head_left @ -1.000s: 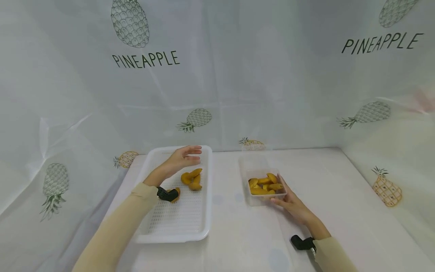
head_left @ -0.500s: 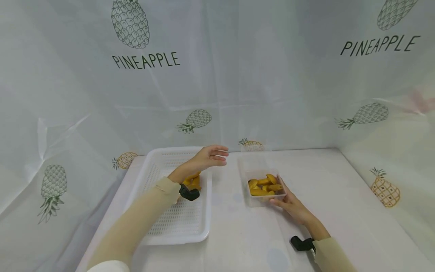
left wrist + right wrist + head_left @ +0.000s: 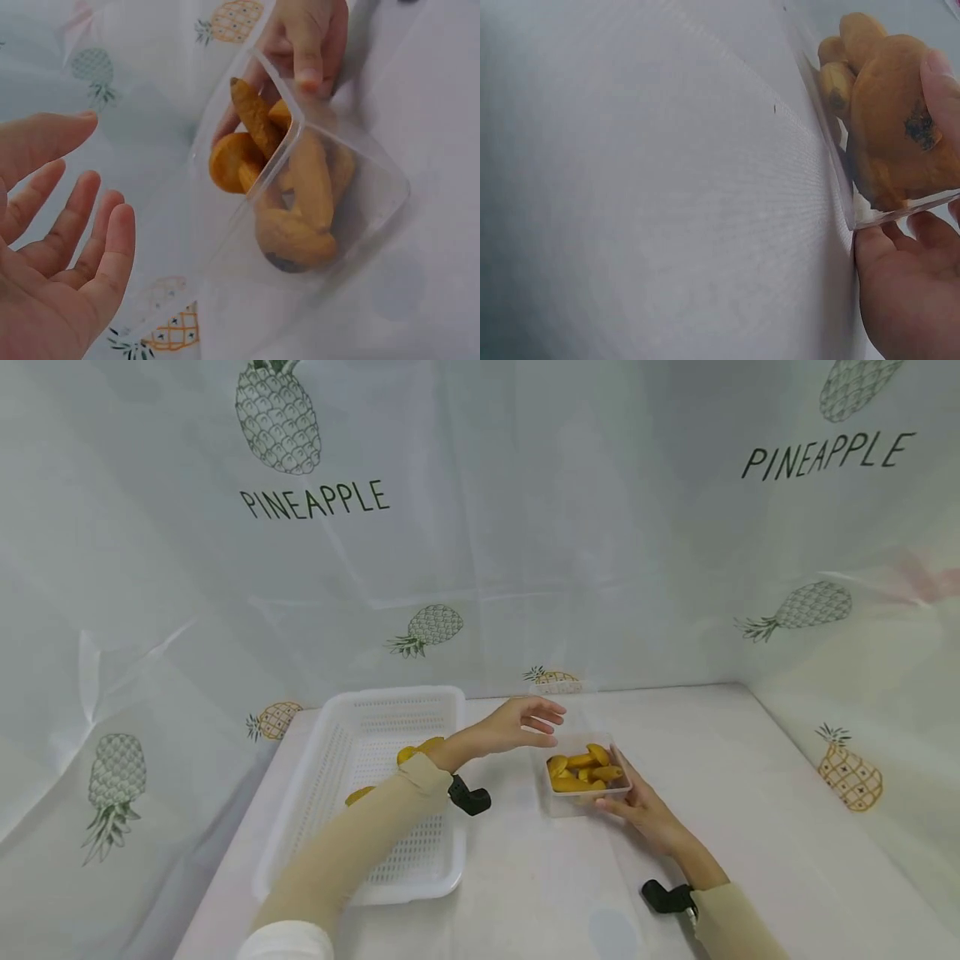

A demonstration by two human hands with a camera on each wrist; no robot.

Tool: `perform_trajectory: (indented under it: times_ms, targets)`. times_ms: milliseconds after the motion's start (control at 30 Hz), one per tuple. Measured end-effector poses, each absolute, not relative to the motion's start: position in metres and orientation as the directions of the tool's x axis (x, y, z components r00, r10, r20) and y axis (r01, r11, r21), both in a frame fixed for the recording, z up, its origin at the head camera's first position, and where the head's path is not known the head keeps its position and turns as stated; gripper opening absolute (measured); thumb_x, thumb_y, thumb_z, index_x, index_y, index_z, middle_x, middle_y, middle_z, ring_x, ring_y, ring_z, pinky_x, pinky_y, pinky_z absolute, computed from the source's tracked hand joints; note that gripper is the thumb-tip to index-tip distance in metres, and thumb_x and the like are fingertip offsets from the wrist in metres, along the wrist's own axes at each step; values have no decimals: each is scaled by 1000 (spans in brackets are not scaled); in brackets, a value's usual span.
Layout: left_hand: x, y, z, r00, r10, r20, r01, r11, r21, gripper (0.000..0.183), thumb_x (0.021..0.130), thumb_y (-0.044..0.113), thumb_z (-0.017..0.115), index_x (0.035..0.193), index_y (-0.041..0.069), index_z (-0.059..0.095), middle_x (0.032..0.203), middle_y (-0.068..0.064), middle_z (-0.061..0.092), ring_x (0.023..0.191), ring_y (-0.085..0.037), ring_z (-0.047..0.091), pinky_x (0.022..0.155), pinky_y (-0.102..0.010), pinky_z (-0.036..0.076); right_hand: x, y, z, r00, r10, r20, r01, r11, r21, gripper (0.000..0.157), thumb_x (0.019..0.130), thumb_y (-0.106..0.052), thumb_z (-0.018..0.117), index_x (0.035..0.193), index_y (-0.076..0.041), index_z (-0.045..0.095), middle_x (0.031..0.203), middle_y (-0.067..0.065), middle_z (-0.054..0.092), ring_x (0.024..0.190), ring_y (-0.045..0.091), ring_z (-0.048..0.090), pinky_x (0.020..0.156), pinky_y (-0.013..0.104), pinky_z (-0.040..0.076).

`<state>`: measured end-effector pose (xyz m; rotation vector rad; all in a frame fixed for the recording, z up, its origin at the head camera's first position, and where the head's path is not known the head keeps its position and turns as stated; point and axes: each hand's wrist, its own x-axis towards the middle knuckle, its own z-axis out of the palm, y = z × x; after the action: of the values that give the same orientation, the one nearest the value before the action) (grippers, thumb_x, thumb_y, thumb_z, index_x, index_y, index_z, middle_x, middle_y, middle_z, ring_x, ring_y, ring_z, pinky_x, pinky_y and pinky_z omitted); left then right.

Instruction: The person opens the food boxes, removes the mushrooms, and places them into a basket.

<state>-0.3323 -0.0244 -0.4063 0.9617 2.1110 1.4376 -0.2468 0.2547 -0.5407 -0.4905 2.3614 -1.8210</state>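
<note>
A clear plastic box (image 3: 570, 804) holding several orange-yellow mushrooms (image 3: 573, 783) stands right of the middle of the table. My right hand (image 3: 647, 817) grips its near right corner; in the right wrist view the thumb (image 3: 943, 97) lies along one wall and the fingers curl at another. My left hand (image 3: 517, 727) hovers just behind and left of the box, fingers spread and loosely bent. It holds nothing, and in the left wrist view the palm (image 3: 45, 307) faces up beside the box. The mushrooms (image 3: 307, 180) show through the box wall there.
A white perforated basket (image 3: 393, 710) sits at the left, my left forearm crossing over it. Inside are more orange-yellow mushrooms (image 3: 415, 750), partly hidden by the sleeve. A clear lid (image 3: 583, 717) extends behind the box. Pineapple-printed sheeting (image 3: 495, 543) hangs around the table.
My left hand has moved from above the basket to the right, ending near the box. The right hand and the box have stayed in place.
</note>
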Motion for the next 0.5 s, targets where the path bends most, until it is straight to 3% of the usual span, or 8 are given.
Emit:
perform_trajectory:
  times_ms: [133,200,367,500]
  targets:
    - [-329,-5,-414,-648,760,51,351,238,906,45,92,3,71,135,2,56,131,-13,61,113,-21,63,93,-25,52,-245,254,-541,-945,-315,87,-179,275,-945,92,97,-13,67,162,-21,3,164,20,7,147,45,4,107,63,29]
    - [-327,5,-417,-631,774,55,363,233,902,45,93,2,70,135,1,56,131,-14,61,116,-26,62,93,-23,51,-245,254,-541,-946,-313,84,-179,290,-940,92,97,-14,67,162,-23,3,164,19,8,147,46,6,104,58,32]
    - [-324,26,-424,-610,790,58,368,218,904,44,93,2,69,135,-2,55,134,-21,57,121,-38,57,94,-21,50,-245,255,-541,-942,-321,95,-191,282,-940,92,98,-13,66,162,-24,2,165,17,3,146,47,5,105,63,30]
    - [-322,39,-430,-609,791,56,377,226,898,45,93,2,70,135,-5,54,135,-22,57,121,-35,58,93,-20,49,-245,257,-539,-938,-331,102,-196,263,-945,92,98,-13,66,162,-28,2,166,15,-1,146,48,4,106,68,26]
